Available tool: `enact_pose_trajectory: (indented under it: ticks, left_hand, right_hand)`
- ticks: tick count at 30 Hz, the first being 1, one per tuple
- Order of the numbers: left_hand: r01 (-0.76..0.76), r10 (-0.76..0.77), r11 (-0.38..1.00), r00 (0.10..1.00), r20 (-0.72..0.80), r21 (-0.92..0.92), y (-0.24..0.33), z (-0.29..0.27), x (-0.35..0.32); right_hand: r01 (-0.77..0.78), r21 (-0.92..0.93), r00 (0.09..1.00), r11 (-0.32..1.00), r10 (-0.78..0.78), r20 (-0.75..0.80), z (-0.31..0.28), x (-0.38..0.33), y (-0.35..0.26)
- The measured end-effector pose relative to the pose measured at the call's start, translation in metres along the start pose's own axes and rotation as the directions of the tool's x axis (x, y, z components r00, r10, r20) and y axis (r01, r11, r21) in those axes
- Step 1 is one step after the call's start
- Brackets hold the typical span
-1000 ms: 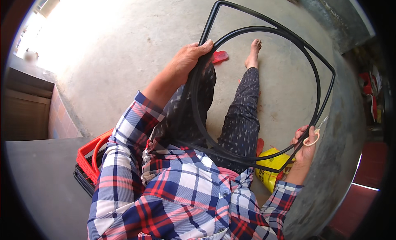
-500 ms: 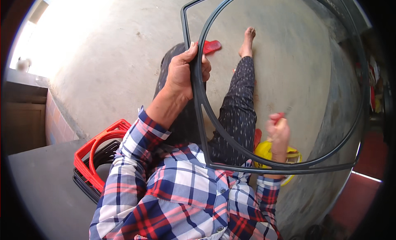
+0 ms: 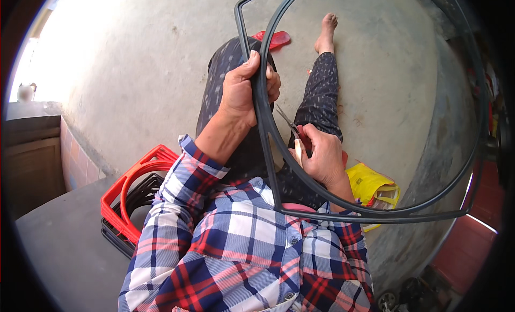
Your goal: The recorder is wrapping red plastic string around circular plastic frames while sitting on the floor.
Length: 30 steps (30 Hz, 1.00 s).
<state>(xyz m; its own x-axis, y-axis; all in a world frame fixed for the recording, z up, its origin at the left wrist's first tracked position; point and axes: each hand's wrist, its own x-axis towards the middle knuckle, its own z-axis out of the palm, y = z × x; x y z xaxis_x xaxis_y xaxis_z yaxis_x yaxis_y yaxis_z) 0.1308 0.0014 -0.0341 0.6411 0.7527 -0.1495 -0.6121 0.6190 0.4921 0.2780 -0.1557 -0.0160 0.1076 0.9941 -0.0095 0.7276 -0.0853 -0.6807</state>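
Observation:
My left hand (image 3: 238, 94) is closed round the left side of a large black frame (image 3: 261, 111) with a wide round opening. The frame stands raised over my lap and reaches far to the right. Inside the opening, my right hand (image 3: 326, 156) grips a pair of scissors (image 3: 294, 128). Their handles look red, and the thin metal blades are parted, pointing up and left toward the frame's left side. The blades are apart from my left hand. My right fingers partly cover the handles.
On a grey surface (image 3: 59, 231) at my left lie red frames (image 3: 123, 199) on top of several black ones (image 3: 113, 237). A yellow bag (image 3: 370, 183) sits beside my right forearm. A red slipper (image 3: 279, 40) lies on the floor beyond my bent knee.
My right hand has come left and up with the scissors, from near the yellow bag to close by the frame's left side. My left hand keeps its hold on the frame.

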Motion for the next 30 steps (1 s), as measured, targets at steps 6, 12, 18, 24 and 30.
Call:
enact_pose_trajectory:
  ticks: [6, 12, 18, 24, 30]
  left_hand:
    - [0.014, -0.014, 0.999, 1.0, -0.001, -0.038, 0.0, 0.001, -0.002]
    - [0.039, -0.04, 0.999, 0.999, -0.011, -0.014, -0.001, 0.0, -0.003]
    - [0.014, -0.013, 1.0, 0.999, -0.035, 0.012, -0.002, 0.0, -0.005]
    - [-0.021, 0.021, 0.999, 0.999, -0.028, 0.025, -0.004, 0.0, -0.005]
    - [-0.007, 0.007, 1.0, 1.0, 0.002, 0.003, -0.005, 0.001, -0.003]
  right_hand:
    - [-0.002, -0.001, 0.998, 1.0, 0.003, 0.065, -0.001, 0.005, -0.006]
    - [0.047, 0.026, 0.993, 0.999, -0.05, 0.102, 0.003, 0.006, -0.004]
    - [0.017, -0.011, 0.991, 1.0, -0.016, 0.134, 0.009, 0.003, -0.012]
    - [0.037, 0.023, 0.997, 0.999, -0.038, 0.069, 0.019, -0.007, -0.012]
    - [-0.354, 0.522, 0.921, 0.776, 0.194, 0.336, 0.028, -0.013, -0.007]
